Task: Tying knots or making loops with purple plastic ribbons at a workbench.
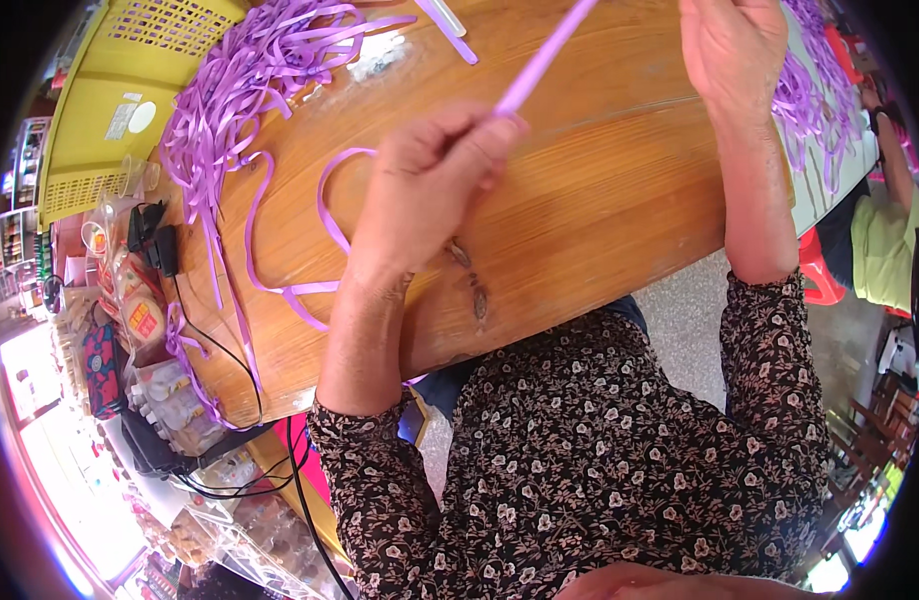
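Note:
A purple ribbon point(548, 58) runs taut from my left hand point(435, 190) up and to the right, past the upper edge of the view. My left hand is closed on it, thumb against the bent fingers, above the wooden table point(600, 190); the hand is slightly blurred. Loose lengths of the same ribbon curve over the table behind my left wrist. My right hand point(735, 50) is raised at the upper right, its fingers curled and partly cut off by the edge, so what they hold is hidden. A large tangled heap of purple ribbon point(250, 90) lies at the far left.
A yellow plastic basket point(80, 120) stands beyond the heap. Bagged goods point(170, 395) and black cables point(230, 350) crowd the left table edge. More purple ribbon point(800, 110) hangs at the right, near another person in a yellow-green top point(885, 245) and a red stool point(820, 270).

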A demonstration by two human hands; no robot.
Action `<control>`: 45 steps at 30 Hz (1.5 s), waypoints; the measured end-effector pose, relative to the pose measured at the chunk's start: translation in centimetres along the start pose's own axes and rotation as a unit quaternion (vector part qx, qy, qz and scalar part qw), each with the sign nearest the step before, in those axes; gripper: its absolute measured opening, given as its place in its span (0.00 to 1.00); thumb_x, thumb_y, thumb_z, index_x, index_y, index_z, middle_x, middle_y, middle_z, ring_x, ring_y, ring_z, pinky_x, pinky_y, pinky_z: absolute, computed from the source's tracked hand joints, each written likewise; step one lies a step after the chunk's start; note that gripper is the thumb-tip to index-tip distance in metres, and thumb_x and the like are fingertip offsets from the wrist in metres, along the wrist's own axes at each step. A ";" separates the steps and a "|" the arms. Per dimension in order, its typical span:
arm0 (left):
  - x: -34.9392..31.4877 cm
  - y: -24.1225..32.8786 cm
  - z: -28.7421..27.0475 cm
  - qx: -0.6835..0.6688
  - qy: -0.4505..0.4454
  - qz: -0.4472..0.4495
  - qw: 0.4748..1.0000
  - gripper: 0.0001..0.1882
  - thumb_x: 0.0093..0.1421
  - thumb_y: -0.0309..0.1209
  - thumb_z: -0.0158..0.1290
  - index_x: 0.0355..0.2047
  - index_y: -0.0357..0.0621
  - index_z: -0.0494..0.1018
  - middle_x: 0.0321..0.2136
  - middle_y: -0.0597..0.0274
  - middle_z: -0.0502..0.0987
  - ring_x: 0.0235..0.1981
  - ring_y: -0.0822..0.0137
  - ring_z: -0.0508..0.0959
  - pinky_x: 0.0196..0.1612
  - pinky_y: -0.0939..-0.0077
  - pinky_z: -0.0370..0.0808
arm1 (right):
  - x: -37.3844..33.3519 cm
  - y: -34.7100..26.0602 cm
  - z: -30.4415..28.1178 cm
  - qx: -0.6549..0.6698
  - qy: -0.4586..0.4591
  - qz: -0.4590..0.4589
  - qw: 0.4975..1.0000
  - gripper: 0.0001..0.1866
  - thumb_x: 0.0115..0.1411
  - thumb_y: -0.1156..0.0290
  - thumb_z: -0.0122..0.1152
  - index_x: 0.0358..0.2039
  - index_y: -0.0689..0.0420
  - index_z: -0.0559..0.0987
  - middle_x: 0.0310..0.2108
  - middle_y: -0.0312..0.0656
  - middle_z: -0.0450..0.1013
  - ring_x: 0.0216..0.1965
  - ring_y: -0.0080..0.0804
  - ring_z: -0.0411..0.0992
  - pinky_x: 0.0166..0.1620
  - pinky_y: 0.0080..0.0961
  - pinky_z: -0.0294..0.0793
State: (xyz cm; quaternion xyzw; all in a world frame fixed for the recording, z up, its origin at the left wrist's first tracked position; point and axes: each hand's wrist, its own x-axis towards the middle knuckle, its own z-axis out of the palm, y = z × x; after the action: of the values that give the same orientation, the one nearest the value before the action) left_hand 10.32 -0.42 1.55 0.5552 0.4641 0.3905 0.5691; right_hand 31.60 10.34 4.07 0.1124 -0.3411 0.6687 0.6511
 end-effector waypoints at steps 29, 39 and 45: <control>0.6 0.2 -5.2 0.103 0.510 0.257 0.815 0.16 0.53 0.25 0.57 0.40 0.36 0.66 0.33 0.61 0.69 0.32 0.70 0.70 0.36 0.80 0.69 | -2.1 2.8 2.4 -0.656 -0.215 0.154 0.707 0.10 0.54 0.82 0.55 0.38 0.62 0.77 0.30 0.38 0.73 0.32 0.26 0.70 0.35 0.19 0.67; 0.1 0.7 0.3 -0.019 0.175 0.236 0.956 0.09 0.58 0.24 0.51 0.39 0.33 0.69 0.34 0.55 0.73 0.33 0.69 0.73 0.34 0.76 0.71 | -4.2 3.7 4.4 -0.687 -0.327 0.080 0.645 0.11 0.51 0.85 0.55 0.37 0.61 0.75 0.29 0.43 0.72 0.29 0.37 0.73 0.31 0.25 0.72; -0.2 -0.3 -0.2 0.027 0.118 0.176 0.977 0.08 0.61 0.26 0.51 0.40 0.37 0.73 0.32 0.68 0.74 0.33 0.77 0.71 0.37 0.84 0.68 | -3.9 3.1 4.4 -0.717 -0.238 0.019 0.655 0.09 0.51 0.82 0.60 0.35 0.61 0.76 0.27 0.40 0.74 0.24 0.29 0.72 0.28 0.22 0.71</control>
State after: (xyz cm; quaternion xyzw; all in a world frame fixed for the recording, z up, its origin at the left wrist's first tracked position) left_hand 10.02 -0.61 1.24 0.5933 0.4331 0.5350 0.4175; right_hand 27.85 4.80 4.05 -0.2403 -0.8602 0.1785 0.4128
